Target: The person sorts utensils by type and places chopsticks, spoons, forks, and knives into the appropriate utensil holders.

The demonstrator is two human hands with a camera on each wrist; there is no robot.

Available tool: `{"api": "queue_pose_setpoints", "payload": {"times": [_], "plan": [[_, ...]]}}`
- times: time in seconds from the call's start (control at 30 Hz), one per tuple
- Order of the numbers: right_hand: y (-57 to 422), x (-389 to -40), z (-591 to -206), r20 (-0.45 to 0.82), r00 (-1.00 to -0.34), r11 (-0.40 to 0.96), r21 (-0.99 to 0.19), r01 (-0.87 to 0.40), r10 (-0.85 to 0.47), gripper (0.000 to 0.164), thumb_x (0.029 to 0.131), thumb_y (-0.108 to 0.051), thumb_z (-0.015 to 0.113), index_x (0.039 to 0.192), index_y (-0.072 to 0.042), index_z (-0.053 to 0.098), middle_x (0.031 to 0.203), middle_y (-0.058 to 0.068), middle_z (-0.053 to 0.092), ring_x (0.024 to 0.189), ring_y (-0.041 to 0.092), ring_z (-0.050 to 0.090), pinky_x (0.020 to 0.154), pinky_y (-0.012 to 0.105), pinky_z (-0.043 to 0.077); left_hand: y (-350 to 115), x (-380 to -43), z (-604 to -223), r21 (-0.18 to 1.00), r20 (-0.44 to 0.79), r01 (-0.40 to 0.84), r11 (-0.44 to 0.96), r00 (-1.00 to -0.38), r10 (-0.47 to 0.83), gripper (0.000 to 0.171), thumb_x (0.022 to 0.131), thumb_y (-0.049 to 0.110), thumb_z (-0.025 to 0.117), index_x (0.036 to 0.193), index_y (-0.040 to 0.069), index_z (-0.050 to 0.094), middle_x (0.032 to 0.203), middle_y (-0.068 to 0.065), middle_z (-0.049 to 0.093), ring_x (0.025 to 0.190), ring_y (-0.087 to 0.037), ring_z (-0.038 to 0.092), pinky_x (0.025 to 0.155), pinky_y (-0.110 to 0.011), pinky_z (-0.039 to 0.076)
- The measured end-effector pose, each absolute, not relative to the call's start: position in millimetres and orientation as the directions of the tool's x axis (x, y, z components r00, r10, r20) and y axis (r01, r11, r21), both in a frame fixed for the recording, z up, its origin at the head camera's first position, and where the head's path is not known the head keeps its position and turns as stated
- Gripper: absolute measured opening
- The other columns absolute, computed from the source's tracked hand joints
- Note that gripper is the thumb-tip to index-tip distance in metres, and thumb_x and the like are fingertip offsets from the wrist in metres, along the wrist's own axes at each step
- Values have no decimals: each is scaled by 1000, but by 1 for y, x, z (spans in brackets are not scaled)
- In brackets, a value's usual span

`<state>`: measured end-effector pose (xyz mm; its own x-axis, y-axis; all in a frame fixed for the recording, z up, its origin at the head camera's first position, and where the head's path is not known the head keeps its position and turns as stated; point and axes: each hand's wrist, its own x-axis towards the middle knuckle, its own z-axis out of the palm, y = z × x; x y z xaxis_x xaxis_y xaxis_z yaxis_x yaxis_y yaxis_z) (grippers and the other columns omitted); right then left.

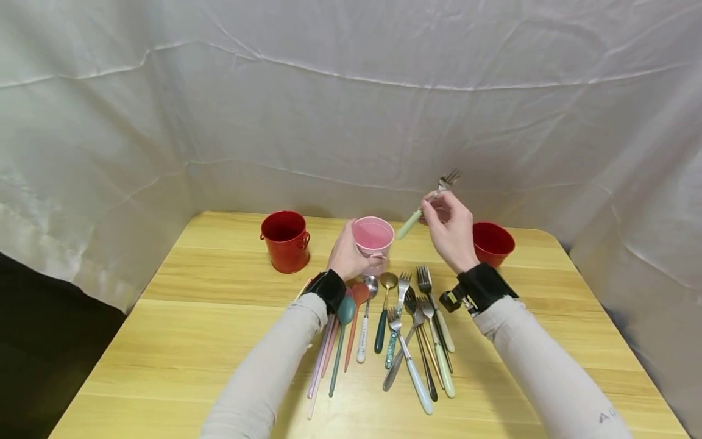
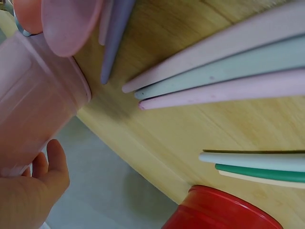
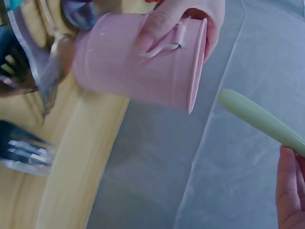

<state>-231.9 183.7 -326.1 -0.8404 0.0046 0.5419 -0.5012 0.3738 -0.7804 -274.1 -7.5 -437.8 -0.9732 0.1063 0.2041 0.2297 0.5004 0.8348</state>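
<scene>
My left hand (image 1: 350,256) grips a small pink metal bucket (image 1: 374,231) near the back of the table. In the right wrist view the bucket's side and a curled handle fitting show under the thumb. My right hand (image 1: 451,231) pinches a fork with a pale green handle (image 1: 409,224) near its neck. Its metal tines point up and to the right, while the handle end slants down toward the bucket's mouth, apart from the rim. In front of the bucket lie several spoons, among them a teal spoon (image 1: 346,311) and an orange one (image 1: 359,294), beside several forks (image 1: 423,279).
A red bucket (image 1: 289,253) stands at the back left. Another red bucket (image 1: 493,241) is at the back right, partly behind my right wrist. Pink and lilac chopstick-like sticks (image 1: 318,372) lie left of the spoons. Pale cloth (image 1: 351,122) hangs behind the table (image 1: 203,341).
</scene>
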Motion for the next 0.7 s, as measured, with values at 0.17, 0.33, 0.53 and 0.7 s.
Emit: {"api": "queue_pose_setpoints", "payload": {"times": [0.17, 0.33, 0.53, 0.7], "plan": [[167, -237, -318, 565, -825, 344, -775, -530, 4, 16, 93, 0, 56, 102, 12, 55, 94, 29, 60, 86, 40, 63, 75, 23, 55, -6, -275, -438, 847, 183, 219, 484, -976, 122, 100, 58, 23, 90, 139, 13, 32, 126, -7, 53, 116, -22, 50, 100, -42, 41], [158, -246, -324, 524, -852, 312, -808, -500, -8, 17, 92, 1, 55, 102, 16, 55, 95, 31, 60, 89, 42, 63, 76, 29, 56, -6, -275, -439, 844, 189, 230, 485, -973, 132, 98, 59, 23, 90, 138, 12, 32, 126, -7, 53, 116, -21, 50, 101, -40, 40], [156, -271, -353, 441, -897, 341, -839, -424, -29, 18, 92, -4, 58, 100, 12, 61, 93, 26, 63, 86, 37, 65, 74, 35, 57, -7, -274, -438, 840, 177, 219, 497, -975, 132, 97, 61, 26, 89, 138, 12, 31, 126, -6, 52, 116, -20, 50, 101, -40, 41], [155, -287, -374, 414, -909, 483, -788, -383, -47, 16, 90, -13, 63, 96, 1, 68, 87, 15, 69, 80, 24, 67, 72, 32, 56, -8, -271, -436, 837, 180, 227, 499, -974, 140, 97, 62, 27, 88, 138, 11, 30, 127, -10, 51, 116, -22, 50, 100, -40, 42]]}}
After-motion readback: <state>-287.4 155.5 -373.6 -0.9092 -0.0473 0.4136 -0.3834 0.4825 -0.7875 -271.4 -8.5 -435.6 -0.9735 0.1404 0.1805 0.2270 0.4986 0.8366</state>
